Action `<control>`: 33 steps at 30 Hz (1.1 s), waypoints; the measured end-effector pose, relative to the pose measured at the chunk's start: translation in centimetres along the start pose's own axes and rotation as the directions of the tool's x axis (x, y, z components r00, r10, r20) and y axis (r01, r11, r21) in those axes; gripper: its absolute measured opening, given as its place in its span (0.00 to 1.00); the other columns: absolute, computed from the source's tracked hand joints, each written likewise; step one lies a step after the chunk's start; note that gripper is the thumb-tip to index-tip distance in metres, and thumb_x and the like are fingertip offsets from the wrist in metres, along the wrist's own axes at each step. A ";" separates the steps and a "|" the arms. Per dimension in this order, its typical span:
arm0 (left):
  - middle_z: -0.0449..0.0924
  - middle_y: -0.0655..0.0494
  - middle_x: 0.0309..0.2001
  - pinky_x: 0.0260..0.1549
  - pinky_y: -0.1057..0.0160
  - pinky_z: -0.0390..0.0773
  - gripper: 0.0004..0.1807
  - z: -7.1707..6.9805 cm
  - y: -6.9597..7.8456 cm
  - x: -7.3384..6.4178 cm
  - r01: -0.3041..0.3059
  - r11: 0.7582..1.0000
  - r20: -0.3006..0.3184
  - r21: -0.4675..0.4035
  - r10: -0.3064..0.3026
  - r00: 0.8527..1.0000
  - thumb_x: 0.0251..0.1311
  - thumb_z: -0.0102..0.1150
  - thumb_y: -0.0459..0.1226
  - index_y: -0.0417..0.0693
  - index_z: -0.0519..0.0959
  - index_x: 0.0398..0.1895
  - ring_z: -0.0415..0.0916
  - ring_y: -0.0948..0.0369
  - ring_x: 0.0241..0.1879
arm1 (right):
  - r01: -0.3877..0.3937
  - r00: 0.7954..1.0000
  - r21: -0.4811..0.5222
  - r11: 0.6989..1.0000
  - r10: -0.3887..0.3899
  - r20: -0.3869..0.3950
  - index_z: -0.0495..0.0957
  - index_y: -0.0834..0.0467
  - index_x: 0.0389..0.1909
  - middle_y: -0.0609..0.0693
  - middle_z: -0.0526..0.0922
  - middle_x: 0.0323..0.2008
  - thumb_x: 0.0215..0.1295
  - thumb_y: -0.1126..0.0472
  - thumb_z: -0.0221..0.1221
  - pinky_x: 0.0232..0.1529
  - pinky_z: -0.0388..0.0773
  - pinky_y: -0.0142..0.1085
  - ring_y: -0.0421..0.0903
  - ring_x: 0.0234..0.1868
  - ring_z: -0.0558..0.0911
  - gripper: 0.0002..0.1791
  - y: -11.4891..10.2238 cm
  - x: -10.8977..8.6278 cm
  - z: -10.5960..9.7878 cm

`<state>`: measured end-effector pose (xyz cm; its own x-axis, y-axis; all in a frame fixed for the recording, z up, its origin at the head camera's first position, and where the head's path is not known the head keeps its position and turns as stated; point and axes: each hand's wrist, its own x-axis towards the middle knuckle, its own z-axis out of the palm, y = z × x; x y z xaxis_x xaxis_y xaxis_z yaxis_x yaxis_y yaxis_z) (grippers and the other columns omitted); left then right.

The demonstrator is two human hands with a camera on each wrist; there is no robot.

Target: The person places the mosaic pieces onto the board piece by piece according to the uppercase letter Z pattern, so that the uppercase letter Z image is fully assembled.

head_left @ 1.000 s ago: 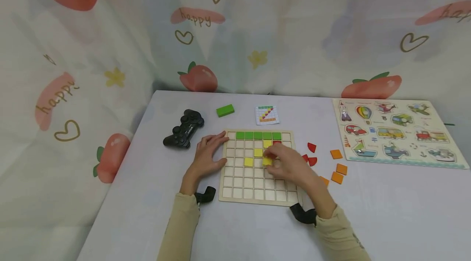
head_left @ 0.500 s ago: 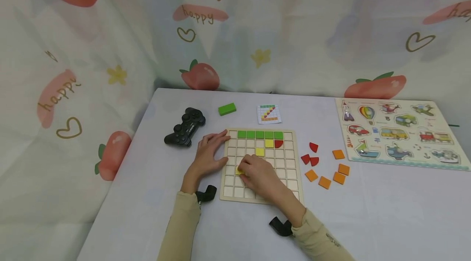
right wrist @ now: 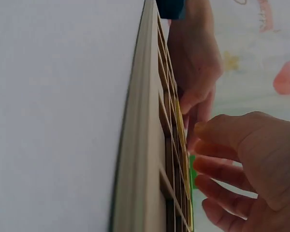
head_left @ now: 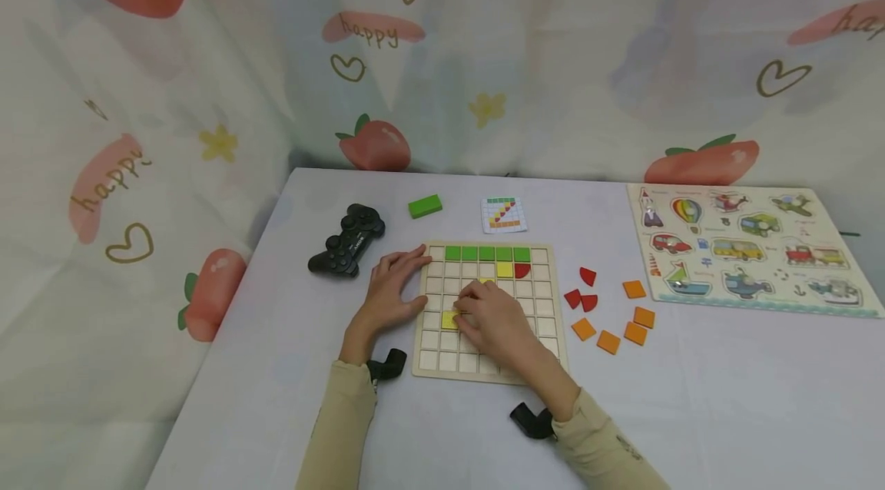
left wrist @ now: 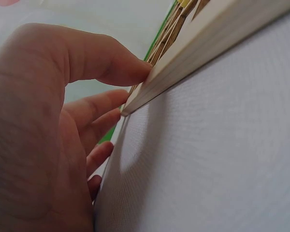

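Note:
A wooden grid board point(head_left: 488, 379) lies on the table. Along its far row sit several green squares point(head_left: 487, 253); below them are a yellow square point(head_left: 505, 269) and a red quarter-circle point(head_left: 522, 271). My left hand point(head_left: 389, 294) rests at the board's left edge, thumb and fingertips touching the rim in the left wrist view. Over the middle of the grid is my right hand point(head_left: 494, 321), its fingertips just right of another yellow square point(head_left: 449, 320) lying in a cell. The right wrist view shows loosely bent fingers point(right wrist: 222, 166) holding nothing. The cells under this hand are hidden.
Red quarter-circles point(head_left: 588, 303) and several orange squares point(head_left: 608, 342) lie right of the board. Behind it are a green block point(head_left: 425, 206) and a pattern card point(head_left: 503, 215). A black game controller point(head_left: 347, 240) lies left, a picture puzzle point(head_left: 754, 248) far right.
My right hand carried a yellow square leftward and nearer across the board to a left-side cell, then let go and shifted slightly right. The left hand stayed on the rim.

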<state>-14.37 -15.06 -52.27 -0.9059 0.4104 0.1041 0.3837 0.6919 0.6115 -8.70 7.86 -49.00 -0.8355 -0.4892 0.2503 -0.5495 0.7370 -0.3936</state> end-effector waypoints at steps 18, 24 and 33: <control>0.56 0.65 0.76 0.67 0.47 0.50 0.38 0.3 0.0 0.0 0.013 1.000 0.001 0.000 -0.013 1.000 0.49 0.59 0.45 0.56 0.70 0.70 0.52 0.54 0.69 | -0.135 0.988 0.073 0.988 0.140 -0.067 0.85 0.59 0.42 0.51 0.83 0.44 0.61 0.60 0.65 0.42 0.81 0.44 0.50 0.46 0.82 0.10 3.5 -0.3 -3.5; 0.56 0.64 0.76 0.67 0.47 0.50 0.38 0.3 0.0 0.0 0.007 1.000 -0.002 0.006 -0.007 1.000 0.49 0.59 0.45 0.55 0.69 0.70 0.53 0.53 0.69 | -0.442 0.886 0.058 0.895 0.445 -0.129 0.83 0.64 0.47 0.61 0.79 0.45 0.64 0.60 0.62 0.37 0.78 0.50 0.57 0.41 0.80 0.15 9.4 -2.9 -8.1; 0.56 0.67 0.75 0.65 0.47 0.52 0.38 0.2 -0.1 0.0 0.008 1.000 -0.010 -0.004 -0.008 1.000 0.49 0.60 0.44 0.57 0.70 0.69 0.53 0.54 0.69 | -0.639 0.768 0.057 0.767 0.630 0.116 0.82 0.69 0.46 0.66 0.76 0.42 0.63 0.57 0.62 0.37 0.76 0.50 0.61 0.41 0.75 0.19 13.5 -5.8 -10.6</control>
<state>-14.40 -14.99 -52.53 -0.9109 0.3985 0.1073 0.3757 0.6931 0.6152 -11.33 25.54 -46.41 -0.9867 0.0351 -0.1585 0.1126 0.8514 -0.5122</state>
